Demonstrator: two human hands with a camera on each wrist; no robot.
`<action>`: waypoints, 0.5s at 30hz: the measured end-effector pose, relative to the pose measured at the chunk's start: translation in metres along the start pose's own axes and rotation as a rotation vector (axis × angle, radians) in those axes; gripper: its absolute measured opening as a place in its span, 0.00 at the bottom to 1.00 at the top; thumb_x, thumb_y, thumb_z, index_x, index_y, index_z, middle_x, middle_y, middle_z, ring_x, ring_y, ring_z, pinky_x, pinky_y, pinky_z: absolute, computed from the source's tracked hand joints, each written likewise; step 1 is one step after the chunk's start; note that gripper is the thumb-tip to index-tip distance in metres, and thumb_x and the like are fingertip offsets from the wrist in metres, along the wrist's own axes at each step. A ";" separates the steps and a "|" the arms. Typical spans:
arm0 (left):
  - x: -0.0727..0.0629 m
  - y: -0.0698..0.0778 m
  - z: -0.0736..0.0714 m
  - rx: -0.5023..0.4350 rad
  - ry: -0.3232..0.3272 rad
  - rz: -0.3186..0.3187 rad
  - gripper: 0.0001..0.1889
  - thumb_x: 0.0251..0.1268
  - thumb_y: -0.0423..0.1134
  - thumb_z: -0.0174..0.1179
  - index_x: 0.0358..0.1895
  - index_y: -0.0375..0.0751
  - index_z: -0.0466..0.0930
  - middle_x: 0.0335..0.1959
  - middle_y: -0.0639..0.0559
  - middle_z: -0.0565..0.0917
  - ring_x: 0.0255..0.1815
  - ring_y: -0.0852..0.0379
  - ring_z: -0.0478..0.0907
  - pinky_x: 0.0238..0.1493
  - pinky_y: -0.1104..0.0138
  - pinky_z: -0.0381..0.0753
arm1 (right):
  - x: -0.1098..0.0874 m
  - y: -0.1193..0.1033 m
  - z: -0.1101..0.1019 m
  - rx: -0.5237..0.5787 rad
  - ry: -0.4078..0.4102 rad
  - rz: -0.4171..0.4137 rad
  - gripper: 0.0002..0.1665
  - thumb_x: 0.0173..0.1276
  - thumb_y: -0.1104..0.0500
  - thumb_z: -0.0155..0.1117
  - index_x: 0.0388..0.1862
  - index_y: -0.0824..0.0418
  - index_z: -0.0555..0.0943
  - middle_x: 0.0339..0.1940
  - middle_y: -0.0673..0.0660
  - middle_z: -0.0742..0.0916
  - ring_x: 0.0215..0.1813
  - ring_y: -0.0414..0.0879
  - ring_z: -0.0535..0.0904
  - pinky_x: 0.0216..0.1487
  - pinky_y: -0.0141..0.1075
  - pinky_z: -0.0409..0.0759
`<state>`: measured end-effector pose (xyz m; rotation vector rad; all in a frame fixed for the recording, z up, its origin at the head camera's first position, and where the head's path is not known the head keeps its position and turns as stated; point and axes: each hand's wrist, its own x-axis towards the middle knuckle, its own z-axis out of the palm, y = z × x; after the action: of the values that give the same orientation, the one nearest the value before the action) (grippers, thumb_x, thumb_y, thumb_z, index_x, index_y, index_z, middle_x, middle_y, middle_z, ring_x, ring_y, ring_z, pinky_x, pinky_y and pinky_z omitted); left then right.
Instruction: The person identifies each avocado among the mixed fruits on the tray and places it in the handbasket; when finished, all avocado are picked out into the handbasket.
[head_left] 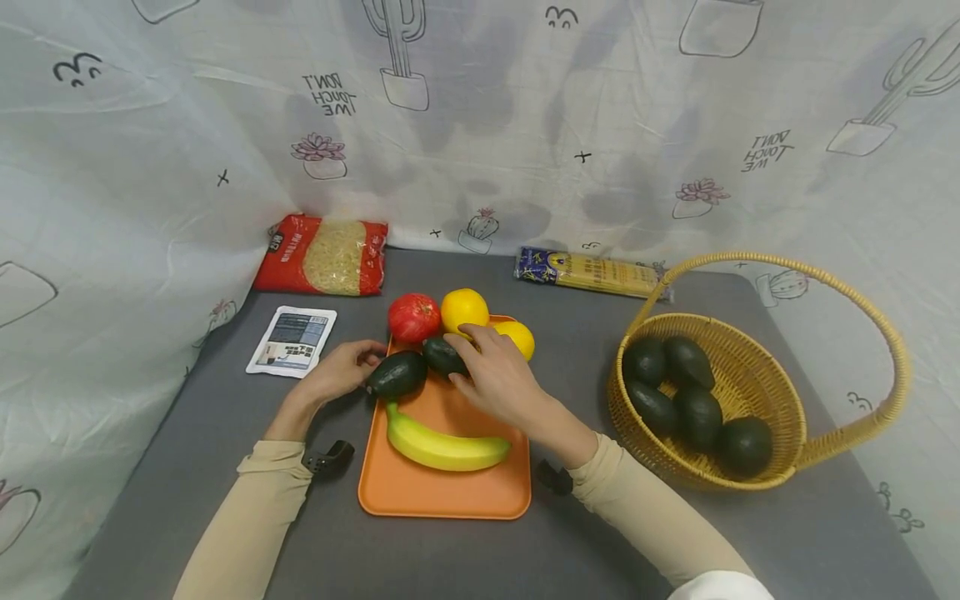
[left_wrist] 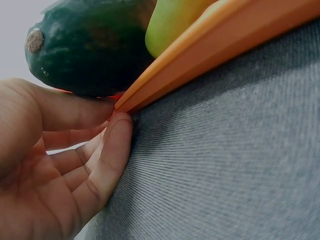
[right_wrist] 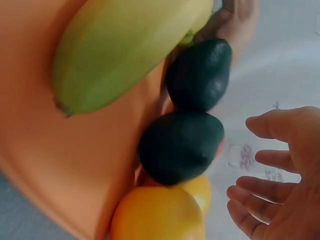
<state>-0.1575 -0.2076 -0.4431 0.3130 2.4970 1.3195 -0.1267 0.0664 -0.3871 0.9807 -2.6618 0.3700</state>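
At the left edge of an orange tray (head_left: 442, 498), my left hand (head_left: 341, 373) pinches the rim between thumb and fingers, as the left wrist view shows. One dark green avocado (head_left: 397, 377) lies just above that grip, near the rim. Over a second avocado (head_left: 441, 357) hovers my right hand (head_left: 501, 375); in the right wrist view its fingers are spread and apart from the fruit. A banana (head_left: 450, 450) lies across the tray's middle. At the far end are a red pomegranate (head_left: 414, 317) and two yellow fruits (head_left: 464, 311), one partly hidden by the right hand.
A wicker basket (head_left: 787, 387) with a tall handle stands at the right, holding several avocados (head_left: 699, 417). Along the back lie a red pasta bag (head_left: 333, 257) and a spaghetti pack (head_left: 592, 272). A white packet (head_left: 292, 341) lies left of the tray.
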 end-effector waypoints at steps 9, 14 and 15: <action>0.000 -0.002 -0.001 -0.009 -0.001 0.001 0.21 0.62 0.23 0.48 0.59 0.19 0.71 0.39 0.34 0.81 0.35 0.56 0.76 0.31 0.70 0.77 | 0.016 -0.010 0.015 -0.055 -0.136 -0.019 0.39 0.60 0.47 0.72 0.67 0.60 0.73 0.61 0.59 0.81 0.60 0.55 0.77 0.60 0.49 0.77; 0.002 -0.004 -0.001 0.046 0.013 0.002 0.19 0.64 0.25 0.50 0.58 0.22 0.73 0.38 0.36 0.81 0.37 0.54 0.76 0.35 0.70 0.74 | 0.018 -0.012 0.017 -0.100 -0.172 -0.024 0.41 0.57 0.45 0.74 0.65 0.61 0.75 0.57 0.58 0.81 0.57 0.53 0.76 0.57 0.44 0.77; 0.003 -0.005 -0.002 0.056 0.014 0.002 0.19 0.64 0.25 0.50 0.58 0.22 0.73 0.38 0.37 0.81 0.37 0.53 0.76 0.36 0.69 0.74 | 0.017 -0.012 0.017 -0.107 -0.177 -0.029 0.40 0.56 0.44 0.75 0.65 0.61 0.76 0.55 0.58 0.80 0.55 0.53 0.76 0.57 0.44 0.77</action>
<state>-0.1608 -0.2107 -0.4465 0.3195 2.5490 1.2586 -0.1345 0.0416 -0.3955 1.0619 -2.7875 0.1376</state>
